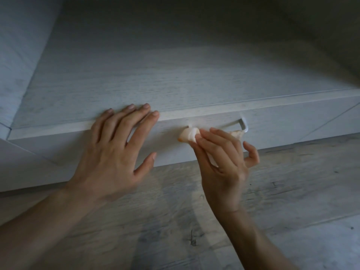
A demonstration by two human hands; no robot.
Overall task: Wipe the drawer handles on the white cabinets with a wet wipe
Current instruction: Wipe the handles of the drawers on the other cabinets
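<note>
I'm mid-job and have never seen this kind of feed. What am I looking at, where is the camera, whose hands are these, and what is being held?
There is no machine here. These are a person's two bare hands, and the single picture comes from a wide-angle camera worn on their head, looking forward and down. The pale surface filling the upper part is the top of a low white cabinet. Below its edge is the drawer front, and below that a grey wood-look floor. The left hand lies flat on the cabinet's front edge with straight fingers and holds nothing. The right hand pinches a wet wipe against the metal drawer handle. Only the handle's right end shows; wipe and fingers hide the rest.
</note>
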